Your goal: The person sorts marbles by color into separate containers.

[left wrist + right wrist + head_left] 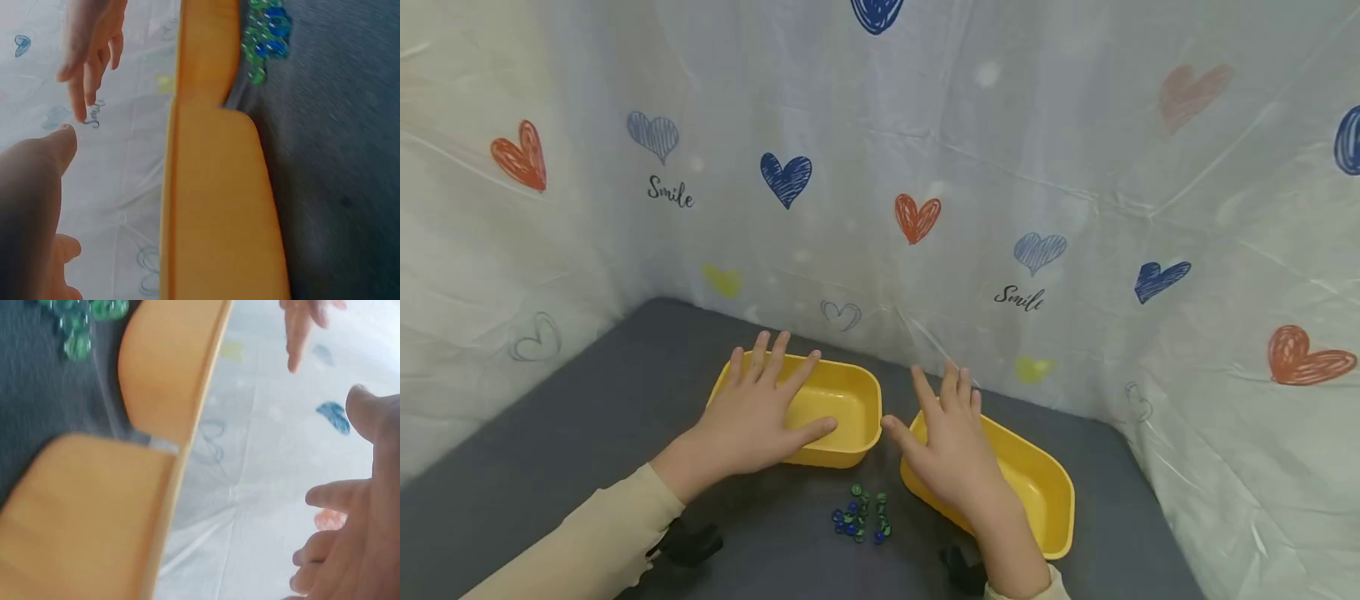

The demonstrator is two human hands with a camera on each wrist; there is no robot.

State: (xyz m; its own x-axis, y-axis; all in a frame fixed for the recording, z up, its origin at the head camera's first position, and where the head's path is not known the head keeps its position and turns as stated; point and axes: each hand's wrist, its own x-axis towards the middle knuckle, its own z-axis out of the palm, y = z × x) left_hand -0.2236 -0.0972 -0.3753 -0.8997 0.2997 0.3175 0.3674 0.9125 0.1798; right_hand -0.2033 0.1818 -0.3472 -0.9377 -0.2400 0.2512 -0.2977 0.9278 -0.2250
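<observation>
My left hand [747, 425] hovers over the left yellow tub [844, 408], fingers spread and thumb stretched to the right. Over the right yellow tub [1039, 479] my right hand [957, 457] is held the same way, its thumb pointing left. Both wrist views show the hands above the tub rims, with nothing in their fingers. A small cluster of green and blue glass marbles [860, 515] lies on the dark table between the hands, nearer to me than the tubs. In the left wrist view the marbles [267, 37] sit beside a tub wall.
The dark grey table [587, 433] carries both tubs, which stand close together with a narrow gap. A pale curtain [850, 108] printed with hearts hangs right behind the table and around its sides. Black straps [688, 546] show under the left sleeve.
</observation>
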